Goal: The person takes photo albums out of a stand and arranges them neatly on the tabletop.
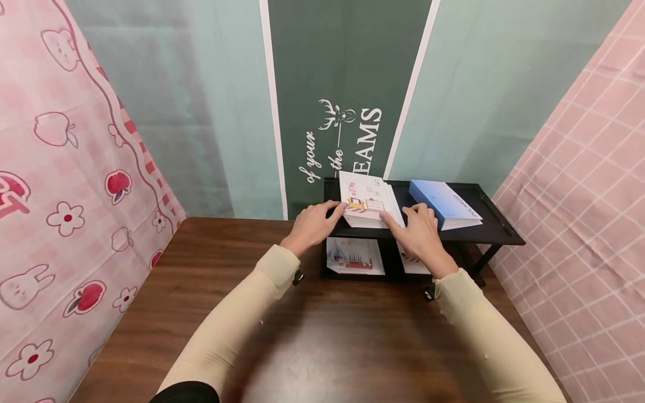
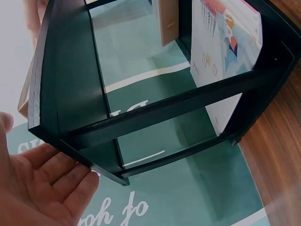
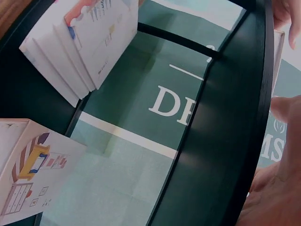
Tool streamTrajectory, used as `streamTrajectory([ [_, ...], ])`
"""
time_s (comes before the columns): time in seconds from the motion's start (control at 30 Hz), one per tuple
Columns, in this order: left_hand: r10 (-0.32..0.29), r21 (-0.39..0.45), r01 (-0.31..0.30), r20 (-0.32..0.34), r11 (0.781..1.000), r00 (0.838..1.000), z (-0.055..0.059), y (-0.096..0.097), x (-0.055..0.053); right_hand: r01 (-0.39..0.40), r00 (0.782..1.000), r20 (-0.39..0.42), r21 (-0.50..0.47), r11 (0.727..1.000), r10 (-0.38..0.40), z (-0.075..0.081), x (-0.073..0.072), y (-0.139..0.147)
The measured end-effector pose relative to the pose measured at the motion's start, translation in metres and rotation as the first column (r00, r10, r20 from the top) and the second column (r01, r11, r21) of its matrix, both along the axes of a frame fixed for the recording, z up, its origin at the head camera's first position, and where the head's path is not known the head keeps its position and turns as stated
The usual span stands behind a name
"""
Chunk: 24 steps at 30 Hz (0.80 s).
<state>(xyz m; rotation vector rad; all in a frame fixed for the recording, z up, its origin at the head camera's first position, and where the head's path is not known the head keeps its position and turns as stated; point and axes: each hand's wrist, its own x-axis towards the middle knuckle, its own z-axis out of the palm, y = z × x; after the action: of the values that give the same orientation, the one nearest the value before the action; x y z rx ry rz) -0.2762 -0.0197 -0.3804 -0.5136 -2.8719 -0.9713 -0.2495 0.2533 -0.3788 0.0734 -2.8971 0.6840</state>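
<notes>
A white illustrated book (image 1: 368, 196), with more white pages or covers at its right edge, lies on the top deck of a black two-tier shelf (image 1: 496, 232). My left hand (image 1: 314, 224) is at the book's left edge, its thumb against it. In the left wrist view the left fingers (image 2: 61, 176) stretch loosely beside the shelf's end. Near the front right corner of the book is my right hand (image 1: 422, 234), thumb (image 3: 282, 109) and bent fingers spread apart. A blue-and-white binder-like book (image 1: 448, 204) marked POLAROID lies just right of it.
White illustrated books stand on the lower deck, one group (image 1: 355, 256) at left and another book (image 3: 47, 165) farther right. The shelf stands on a brown wooden table (image 1: 322, 341) against a green curtain (image 1: 347, 56). Pink patterned cloths (image 1: 65, 184) hang on both sides.
</notes>
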Motion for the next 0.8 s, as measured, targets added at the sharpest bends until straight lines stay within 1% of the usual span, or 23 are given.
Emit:
streamTrajectory([
  [0.07,-0.003,0.003,0.003,0.011,1.0,1.0,-0.003,0.001,0.001,0.007,1.0,-0.001,-0.005,1.0,-0.007,-0.002,0.001,0.001],
  [0.17,-0.017,0.0,0.017,0.02,1.0,1.0,-0.007,0.001,0.002,0.011,1.0,-0.027,0.004,1.0,-0.011,-0.005,0.002,0.001],
  [0.3,-0.017,0.016,0.016,0.018,1.0,1.0,-0.008,-0.001,0.003,-0.004,0.997,-0.082,0.03,1.0,0.006,-0.008,-0.001,0.0],
  [0.4,-0.018,0.02,0.018,0.016,1.0,1.0,-0.008,-0.001,0.005,-0.009,0.995,-0.104,0.036,0.999,0.013,-0.011,-0.001,-0.001],
  [0.57,-0.029,0.03,0.029,0.011,0.999,1.0,-0.009,0.002,0.006,-0.007,0.995,-0.104,0.031,0.999,0.011,-0.012,-0.001,0.0],
  [0.8,-0.05,0.076,0.049,0.015,0.996,0.999,-0.01,0.007,0.006,-0.007,0.994,-0.104,0.019,1.0,0.009,-0.011,-0.003,0.002],
])
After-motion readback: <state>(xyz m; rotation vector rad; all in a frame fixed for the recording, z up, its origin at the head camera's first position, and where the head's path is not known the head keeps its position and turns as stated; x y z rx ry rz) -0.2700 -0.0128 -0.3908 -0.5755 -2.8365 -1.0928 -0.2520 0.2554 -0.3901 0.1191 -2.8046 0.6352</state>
